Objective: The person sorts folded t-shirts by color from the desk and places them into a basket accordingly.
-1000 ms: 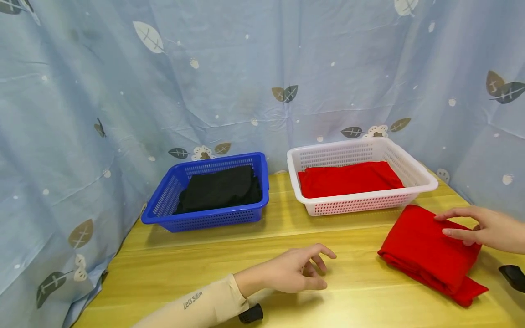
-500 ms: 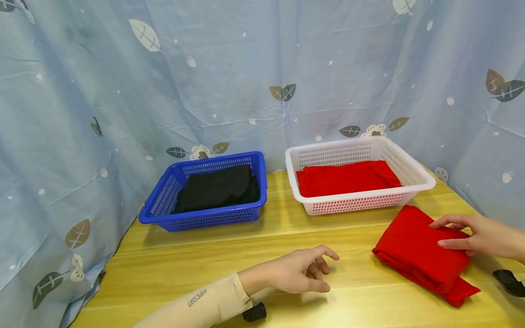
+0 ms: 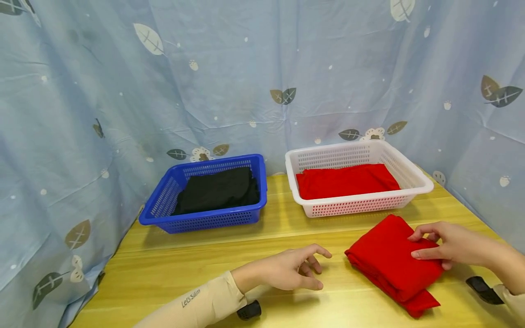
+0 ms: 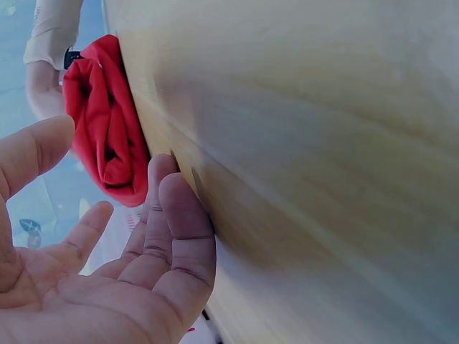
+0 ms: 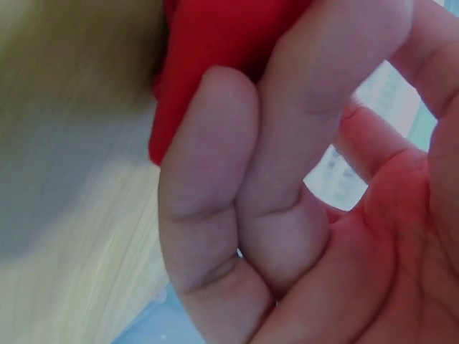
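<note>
A folded red cloth (image 3: 389,255) lies on the wooden table, one corner sticking out at its near end. My right hand (image 3: 445,243) grips its right edge, with thumb and index finger over the top. Close up in the right wrist view, bent fingers (image 5: 208,143) press against the red fabric (image 5: 215,43). My left hand (image 3: 287,271) hovers low over the table, left of the cloth and apart from it, fingers loosely bent and holding nothing. From the left wrist, the cloth's rolled layers (image 4: 107,122) show beyond the fingertips.
At the back left stands a blue basket (image 3: 205,223) with folded black cloth (image 3: 221,189) inside. A white basket (image 3: 361,205) holding red cloth (image 3: 346,181) is at the back right. Leaf-patterned blue curtains (image 3: 229,73) enclose the table's (image 3: 184,264) back and sides.
My right hand has moved left and nearer, and the folded red cloth has slid along with it toward my left hand. The left hand has stayed almost in place.
</note>
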The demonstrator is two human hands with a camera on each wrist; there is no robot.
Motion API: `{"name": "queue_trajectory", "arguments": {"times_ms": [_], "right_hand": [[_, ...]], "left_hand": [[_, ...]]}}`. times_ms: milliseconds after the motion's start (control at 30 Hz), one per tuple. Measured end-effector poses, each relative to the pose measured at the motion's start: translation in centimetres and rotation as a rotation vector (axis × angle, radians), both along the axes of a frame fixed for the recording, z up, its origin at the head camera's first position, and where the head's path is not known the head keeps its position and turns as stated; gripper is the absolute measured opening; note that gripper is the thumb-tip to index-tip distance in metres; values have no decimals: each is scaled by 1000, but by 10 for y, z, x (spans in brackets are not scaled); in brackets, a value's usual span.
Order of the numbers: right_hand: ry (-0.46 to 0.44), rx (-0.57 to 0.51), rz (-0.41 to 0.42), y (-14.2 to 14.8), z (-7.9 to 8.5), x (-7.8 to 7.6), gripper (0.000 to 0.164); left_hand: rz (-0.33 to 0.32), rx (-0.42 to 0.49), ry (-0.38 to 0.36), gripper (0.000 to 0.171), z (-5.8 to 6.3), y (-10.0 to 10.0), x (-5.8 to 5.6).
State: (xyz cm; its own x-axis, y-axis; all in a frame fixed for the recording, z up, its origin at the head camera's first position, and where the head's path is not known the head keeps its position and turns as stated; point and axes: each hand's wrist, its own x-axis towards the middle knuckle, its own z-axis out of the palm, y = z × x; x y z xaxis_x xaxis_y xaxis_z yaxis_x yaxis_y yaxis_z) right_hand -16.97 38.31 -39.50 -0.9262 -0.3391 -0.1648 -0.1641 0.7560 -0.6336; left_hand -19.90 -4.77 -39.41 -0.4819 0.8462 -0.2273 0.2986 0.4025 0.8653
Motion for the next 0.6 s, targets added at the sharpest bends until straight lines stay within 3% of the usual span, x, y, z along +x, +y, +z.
{"name": "queue_trajectory", "arguments": {"times_ms": [400,600], "right_hand": [[14,-2,9,-39,-1,4,26],[-51,-97,42,-61,-3,8,22]], "left_hand": [[54,2,-12,57,0,-1,1],[120,51,-67,64,-1,0,2]]}}
